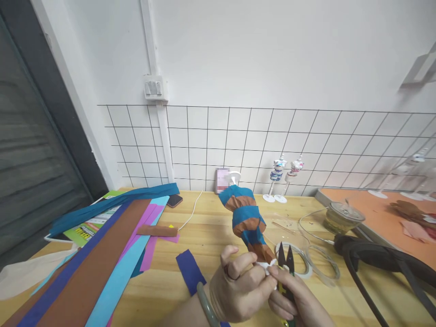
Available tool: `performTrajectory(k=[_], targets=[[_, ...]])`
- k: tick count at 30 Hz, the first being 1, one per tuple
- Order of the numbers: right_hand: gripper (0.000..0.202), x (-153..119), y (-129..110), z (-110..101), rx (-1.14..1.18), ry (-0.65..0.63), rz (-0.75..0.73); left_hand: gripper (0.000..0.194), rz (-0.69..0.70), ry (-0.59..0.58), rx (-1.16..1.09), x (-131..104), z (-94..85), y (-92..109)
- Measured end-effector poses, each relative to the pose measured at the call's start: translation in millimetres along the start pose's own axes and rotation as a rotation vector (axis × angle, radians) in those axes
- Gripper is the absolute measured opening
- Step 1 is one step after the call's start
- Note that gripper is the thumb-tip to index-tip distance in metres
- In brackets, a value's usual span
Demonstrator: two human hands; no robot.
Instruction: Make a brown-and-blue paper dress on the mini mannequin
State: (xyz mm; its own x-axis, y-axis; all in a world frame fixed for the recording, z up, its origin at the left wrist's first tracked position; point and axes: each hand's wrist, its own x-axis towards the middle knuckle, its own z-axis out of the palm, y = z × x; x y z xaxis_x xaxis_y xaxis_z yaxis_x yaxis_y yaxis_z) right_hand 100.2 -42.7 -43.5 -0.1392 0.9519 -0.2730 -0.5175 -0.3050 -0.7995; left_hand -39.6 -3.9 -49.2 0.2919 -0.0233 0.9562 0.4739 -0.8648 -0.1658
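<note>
My left hand (240, 288), with a pale green bangle at the wrist, is closed round the lower end of a figure wrapped in blue and brown crepe paper (248, 215). The figure leans up and away from me, with a round white base at its far end. At the near end a scrap of white material (266, 265) sticks out between the fingertips. My right hand (289, 295) pinches beside that scrap. In the same hand is a pair of scissors (290, 259), blades pointing up and slightly apart. A dark blue paper strip (190, 268) lies left of my hands.
Long crepe paper strips (98, 259) cover the table's left side, near a phone (174, 200). Tape rolls (306, 268), a glass pot (344, 218) and a black curved object (384, 259) are at right. Two small decorated figures on white stands (278, 175) stand by the wall.
</note>
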Motion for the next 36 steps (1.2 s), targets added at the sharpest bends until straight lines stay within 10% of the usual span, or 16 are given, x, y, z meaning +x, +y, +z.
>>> performTrajectory(k=[11, 17, 21, 24, 36], targets=[[0.056, -11.3, -6.6, -6.3, -0.337, 0.252, -0.194, 0.023, -0.057, -0.165, -0.110, -7.0, 3.5, 10.9], [0.049, -11.0, -10.8, -12.1, -0.539, 0.373, -0.259, 0.017, -0.712, -0.311, -0.457, -0.8, 5.1, 17.5], [0.050, -13.4, -5.6, -9.7, -0.503, 0.285, -0.253, 0.036, -1.212, -0.416, -1.158, 4.8, 10.3, 15.6], [0.051, -12.5, 2.2, -5.2, -0.448, 0.223, -0.290, 0.045, -1.335, -0.372, -1.501, 8.3, 12.0, 14.6], [0.044, -4.6, 14.5, -8.5, -0.291, 0.035, -0.189, 0.034, -1.484, -0.222, -1.468, 13.5, 10.5, 10.2]])
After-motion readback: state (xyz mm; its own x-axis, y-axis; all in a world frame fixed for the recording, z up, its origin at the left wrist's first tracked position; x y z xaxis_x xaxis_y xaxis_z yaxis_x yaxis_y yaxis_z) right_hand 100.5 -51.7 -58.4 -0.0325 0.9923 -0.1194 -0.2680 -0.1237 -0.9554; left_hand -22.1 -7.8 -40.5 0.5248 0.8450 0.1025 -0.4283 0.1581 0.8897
